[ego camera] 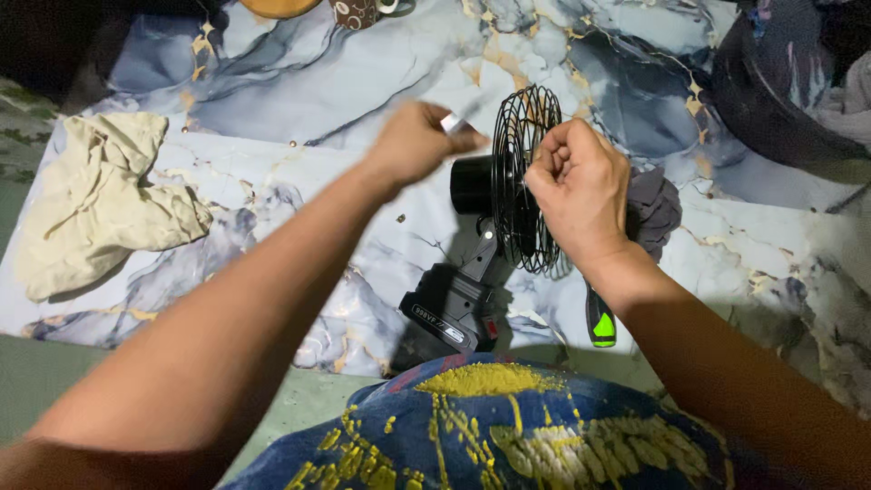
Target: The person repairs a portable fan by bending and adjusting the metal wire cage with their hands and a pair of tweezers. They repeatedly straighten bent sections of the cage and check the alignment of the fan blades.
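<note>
Head view: black fan (pixel 508 195), round wire cage, upright on base.

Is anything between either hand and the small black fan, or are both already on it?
Nothing visible stands between them. The right hand is closed on the wire grille of the black fan. The left hand is beside the motor housing, pinching a small, blurred pale object; whether it touches the fan is unclear.
</note>
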